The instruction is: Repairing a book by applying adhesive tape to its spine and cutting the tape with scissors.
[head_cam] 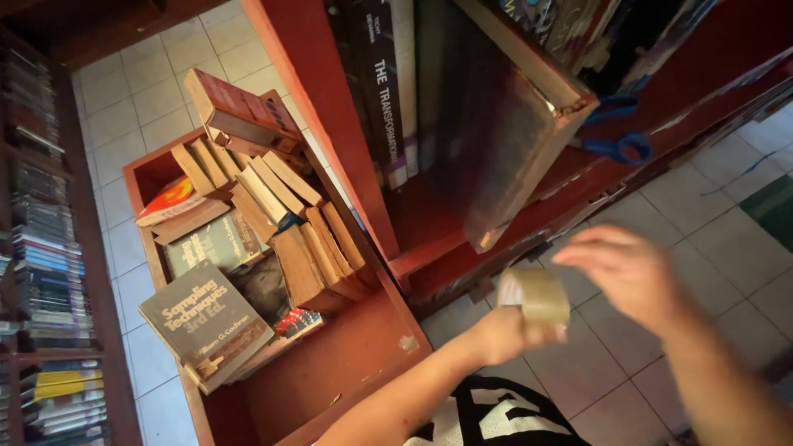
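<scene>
Hands meet in the lower right of the frame, above the tiled floor (pixel 710 248). The left hand (pixel 508 333) is closed around a roll of brown packing tape (pixel 537 295) and holds it up. The right hand (pixel 629 271) is just beside the roll, blurred, with its fingers loosely open and reaching toward the tape; I cannot tell if they touch it. At the lower left, a red wooden shelf box (pixel 347 363) holds old books, with a grey-green textbook (pixel 205 322) leaning at its front. Farther up, in the centre, a red bookcase (pixel 322 107) holds dark upright books. Blue scissors (pixel 615 132) lie on it at the upper right.
</scene>
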